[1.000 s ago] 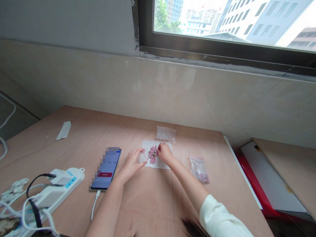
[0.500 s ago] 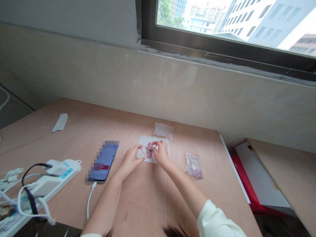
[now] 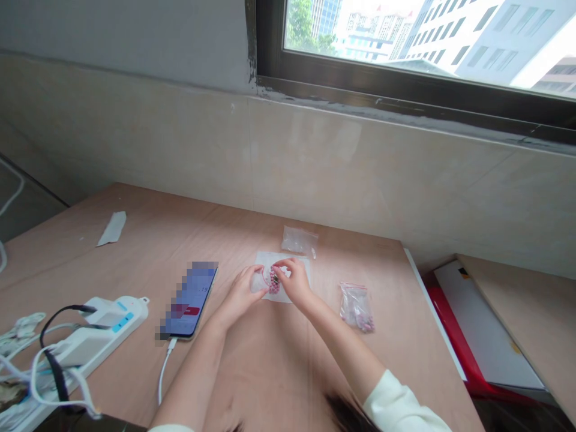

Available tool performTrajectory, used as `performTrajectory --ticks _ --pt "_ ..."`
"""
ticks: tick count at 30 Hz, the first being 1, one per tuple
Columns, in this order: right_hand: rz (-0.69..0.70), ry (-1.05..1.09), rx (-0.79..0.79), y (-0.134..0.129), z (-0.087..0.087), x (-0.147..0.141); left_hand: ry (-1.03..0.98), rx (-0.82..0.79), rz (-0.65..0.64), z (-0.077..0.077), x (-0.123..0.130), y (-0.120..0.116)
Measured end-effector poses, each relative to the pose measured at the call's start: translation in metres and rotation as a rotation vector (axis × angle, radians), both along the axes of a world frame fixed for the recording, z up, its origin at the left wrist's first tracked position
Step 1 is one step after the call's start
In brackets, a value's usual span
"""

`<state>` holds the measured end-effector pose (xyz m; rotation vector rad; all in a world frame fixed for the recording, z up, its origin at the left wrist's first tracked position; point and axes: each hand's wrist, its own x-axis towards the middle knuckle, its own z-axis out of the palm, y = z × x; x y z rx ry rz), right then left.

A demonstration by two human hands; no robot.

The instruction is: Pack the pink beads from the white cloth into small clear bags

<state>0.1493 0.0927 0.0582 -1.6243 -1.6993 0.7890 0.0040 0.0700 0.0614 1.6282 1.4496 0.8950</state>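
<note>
A pile of small pink beads [image 3: 273, 284], with a few dark or metallic pieces among them, lies on a white sheet [image 3: 297, 296]. Just left of the pile, my left hand [image 3: 242, 292] is closed around a small clear plastic bag [image 3: 258, 281]. The bag's curved red edge faces the beads. From the right, my right hand [image 3: 294, 282] reaches over the pile, thumb and fingers pinched together at the beads. What sits between those fingertips is too small to make out.
Behind the sheet lies a clear plastic bag [image 3: 299, 240]; to the right is a zip bag [image 3: 356, 307] holding pinkish beads. Left of my arms are a charging phone [image 3: 191, 300] and a power strip [image 3: 105, 336] with tangled cables. A white paper scrap [image 3: 112, 228] lies far left.
My right fingertips have shifted slightly left over the beads, towards the bag's red edge. My left hand stays by the sheet with the bag. The whole view has tilted a little.
</note>
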Motion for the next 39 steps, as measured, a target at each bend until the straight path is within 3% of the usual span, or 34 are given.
performTrajectory --ticks 5,10,13,16,20,23,25,27,31,39 --pt "0.071 0.076 -0.124 -0.022 0.018 -0.016 -0.140 -0.057 0.080 -0.003 0.008 -0.002" --pt "0.176 0.172 -0.120 -0.031 0.017 -0.011 -0.229 -0.059 0.096 -0.006 0.005 -0.011" --pt "0.131 0.304 -0.126 -0.030 0.018 -0.006 -0.302 -0.033 0.151 -0.007 -0.002 -0.018" --pt "0.057 0.459 -0.149 -0.029 0.025 -0.003 -0.550 -0.148 0.275 -0.008 -0.010 -0.025" --pt "0.053 0.534 -0.157 -0.027 0.030 -0.003 -0.929 -0.396 0.142 -0.013 -0.014 -0.028" --pt "0.016 0.550 -0.150 -0.016 0.022 -0.001 -1.047 -0.382 0.170 -0.020 -0.013 -0.025" --pt "-0.054 0.469 -0.121 -0.003 0.011 0.002 -1.107 -0.368 0.211 -0.024 -0.012 -0.021" --pt "-0.098 0.257 -0.086 0.012 -0.001 0.004 -1.160 -0.378 0.222 -0.026 -0.013 -0.017" --pt "-0.059 -0.127 -0.068 0.033 -0.022 0.001 -1.204 -0.419 0.240 -0.027 -0.018 -0.010" --pt "-0.013 -0.224 -0.051 0.035 -0.032 0.001 -1.226 -0.453 0.204 -0.029 -0.024 -0.010"
